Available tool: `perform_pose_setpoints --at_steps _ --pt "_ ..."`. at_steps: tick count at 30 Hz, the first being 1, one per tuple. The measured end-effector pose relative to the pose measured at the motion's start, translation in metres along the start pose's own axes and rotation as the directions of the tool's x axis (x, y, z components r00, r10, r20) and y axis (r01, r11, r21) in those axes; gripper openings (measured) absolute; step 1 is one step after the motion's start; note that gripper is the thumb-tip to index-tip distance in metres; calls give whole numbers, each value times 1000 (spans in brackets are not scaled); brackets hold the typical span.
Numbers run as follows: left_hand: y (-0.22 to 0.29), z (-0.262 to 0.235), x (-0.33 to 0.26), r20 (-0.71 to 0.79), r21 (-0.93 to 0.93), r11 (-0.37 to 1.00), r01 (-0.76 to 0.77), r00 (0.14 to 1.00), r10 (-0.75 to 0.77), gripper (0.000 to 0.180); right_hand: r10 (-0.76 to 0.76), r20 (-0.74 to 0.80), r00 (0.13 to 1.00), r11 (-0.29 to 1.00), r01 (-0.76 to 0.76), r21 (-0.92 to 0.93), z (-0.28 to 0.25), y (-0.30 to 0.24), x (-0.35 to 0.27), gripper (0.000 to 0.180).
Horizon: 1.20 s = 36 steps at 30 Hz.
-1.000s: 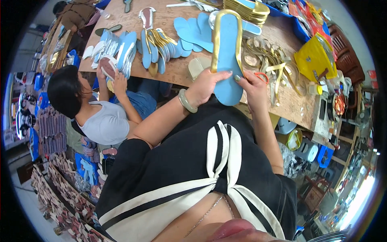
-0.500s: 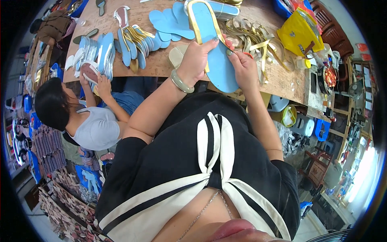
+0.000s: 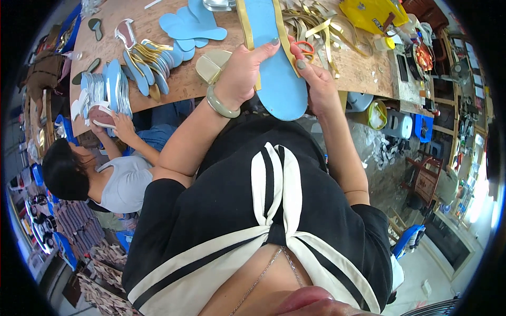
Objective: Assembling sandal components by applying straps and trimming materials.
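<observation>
A light blue shoe insole is held up in front of me, its rounded end toward my body. Gold strip runs along both of its long edges. My left hand grips the left side, thumb flat on the blue face and fingers behind. On the right edge, my right hand pinches the insole and the gold strip between thumb and fingers. Just beyond that hand lie orange-handled scissors. A cream shoe-shaped piece rests on the table beside my left wrist.
The wooden table bears stacked blue insoles, gold-edged insoles, loose blue insoles and tangled gold strips. A yellow bag stands at far right. At left a co-worker handles a brown-and-white shoe piece.
The view has shifted, so the table's things sit further left. More of the gold strip shows along the insole's right edge beside my right thumb. Both hands still grip the insole.
</observation>
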<state>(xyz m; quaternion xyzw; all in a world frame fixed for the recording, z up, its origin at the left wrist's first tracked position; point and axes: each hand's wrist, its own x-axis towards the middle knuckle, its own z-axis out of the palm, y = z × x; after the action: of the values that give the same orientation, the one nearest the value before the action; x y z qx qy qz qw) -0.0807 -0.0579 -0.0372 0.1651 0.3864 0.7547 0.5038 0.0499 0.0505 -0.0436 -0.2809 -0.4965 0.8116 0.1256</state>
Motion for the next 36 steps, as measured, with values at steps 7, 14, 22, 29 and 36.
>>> perform_pose_setpoints --at_steps 7,14,22,29,36 --pt "-3 9 -1 81 -30 998 46 996 -44 31 -128 -115 985 936 82 -341 -6 15 -12 30" --pt "-2 4 4 142 28 994 107 984 -110 34 47 10 999 968 -43 -245 -15 19 -21 34" --pt "6 8 3 118 22 985 170 978 -171 35 123 53 991 977 -111 -181 -51 20 -11 52" --pt "-19 -4 10 31 -73 979 189 982 -187 34 58 131 990 961 -19 -276 -31 21 -15 26" --pt "-34 0 10 36 -76 974 215 976 -213 35 137 -77 988 982 -126 138 -32 54 -30 16"
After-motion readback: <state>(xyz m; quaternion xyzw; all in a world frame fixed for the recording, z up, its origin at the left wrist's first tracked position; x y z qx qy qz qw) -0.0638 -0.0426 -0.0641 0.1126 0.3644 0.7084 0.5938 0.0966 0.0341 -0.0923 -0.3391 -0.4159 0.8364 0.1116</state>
